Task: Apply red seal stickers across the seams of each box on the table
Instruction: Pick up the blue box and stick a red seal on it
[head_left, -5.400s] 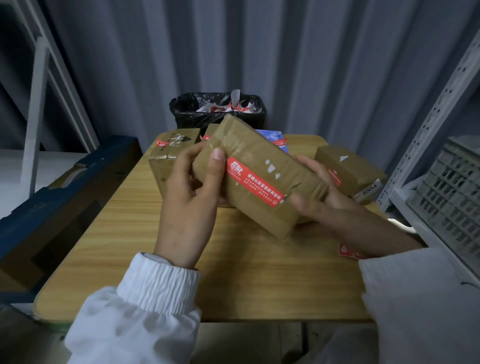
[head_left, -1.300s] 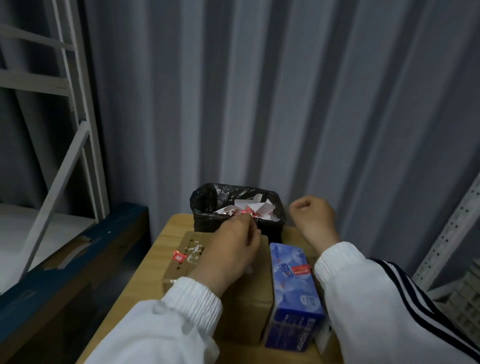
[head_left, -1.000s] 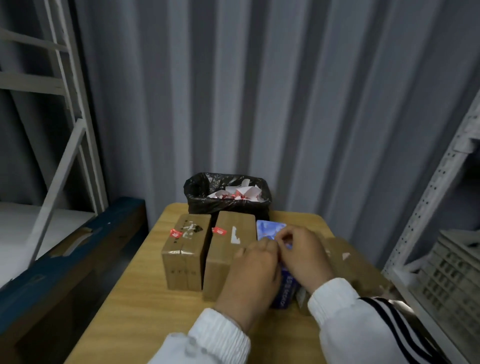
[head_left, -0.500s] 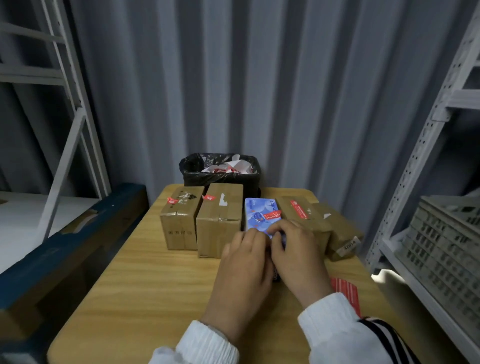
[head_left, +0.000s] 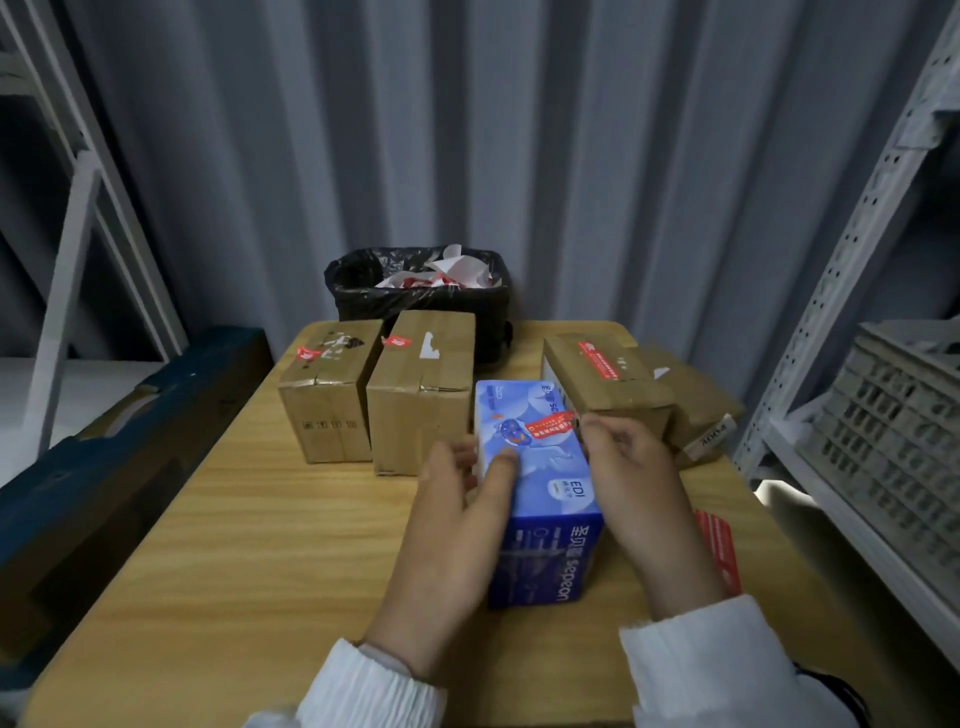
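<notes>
A blue printed box (head_left: 540, 493) stands on the wooden table (head_left: 260, 545) between my hands, with a red seal sticker (head_left: 550, 425) across its top. My left hand (head_left: 452, 540) grips its left side, thumb on top. My right hand (head_left: 639, 499) holds its right side, fingertips at the sticker's right end. Two brown cardboard boxes (head_left: 327, 389) (head_left: 423, 395) stand behind to the left, each with a small red sticker. A third brown box (head_left: 602, 379) with a long red seal lies on another box (head_left: 701, 415) at the right.
A black-bagged bin (head_left: 421, 296) full of sticker backing paper sits at the table's far edge. A red sticker sheet (head_left: 719, 545) lies on the table right of my right hand. White shelving with a grey crate (head_left: 893, 431) stands on the right. A dark blue ledge (head_left: 104, 467) runs along the left.
The brown box I held was set down on the right. My hands went to the bin, then came back to the blue box and pulled it towards me.
</notes>
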